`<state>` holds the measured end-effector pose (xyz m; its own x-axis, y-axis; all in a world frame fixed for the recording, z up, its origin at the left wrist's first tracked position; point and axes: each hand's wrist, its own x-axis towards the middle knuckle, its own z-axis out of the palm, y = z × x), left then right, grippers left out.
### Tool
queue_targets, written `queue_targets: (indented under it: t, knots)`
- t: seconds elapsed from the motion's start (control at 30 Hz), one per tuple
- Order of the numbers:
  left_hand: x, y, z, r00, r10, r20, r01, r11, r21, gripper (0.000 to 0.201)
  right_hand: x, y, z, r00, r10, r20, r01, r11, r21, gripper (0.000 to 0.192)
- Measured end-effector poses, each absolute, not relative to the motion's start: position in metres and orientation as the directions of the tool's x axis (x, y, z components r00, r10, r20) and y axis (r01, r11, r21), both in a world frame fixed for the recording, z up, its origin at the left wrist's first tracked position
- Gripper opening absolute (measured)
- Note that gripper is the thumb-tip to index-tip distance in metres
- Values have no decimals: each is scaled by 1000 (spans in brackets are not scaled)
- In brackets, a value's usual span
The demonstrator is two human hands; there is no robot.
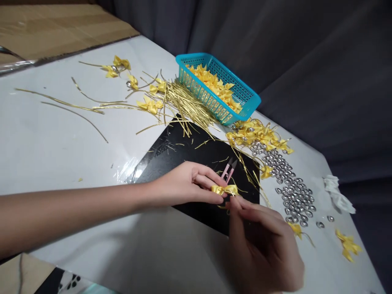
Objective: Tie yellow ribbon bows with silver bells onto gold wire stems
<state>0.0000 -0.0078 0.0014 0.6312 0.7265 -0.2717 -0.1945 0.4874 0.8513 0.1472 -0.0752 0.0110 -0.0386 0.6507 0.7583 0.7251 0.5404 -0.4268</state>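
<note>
fig.: person at a white table [61, 143], both hands over a black mat [196, 159]. left hand [186, 183] lies palm-down w/ fingers curled in, thumb and forefinger pinched on one end of a small yellow ribbon bow [224, 189]. right hand [260, 241] comes up from below, fingers bunched, tips closed on the bow's underside where a thin gold wire hangs; exact grip on the wire can't be told. bow sits between the two hands, held just above the mat. pink thread snips [228, 170] lie on the mat just beyond the bow, past the left fingertips. farther out from the left hand: a heap of gold wire ties [183, 102], loose bows among them, and a teal basket [245, 96] filled w/ yellow bows. beyond and to the outer side of the right hand: a pile of finished bows [257, 134], then a spread of small silver bells [290, 188]. a white scrap [337, 194] and two stray bows lie near the table edge, well apart from the right hand.
</note>
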Motion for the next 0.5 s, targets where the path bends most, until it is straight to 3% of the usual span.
queue_targets:
  t: [0.2,0.5]
  knots:
    - [-1,-7,2,624,735,-265,-191,472,861,25,151,-73,6,-118,731,672,681,553,-481,27]
    - [-3,-9,3,590,766,-255,-238,467,852,15,141,-74,7,-64,754,654,725,485,-489,21]
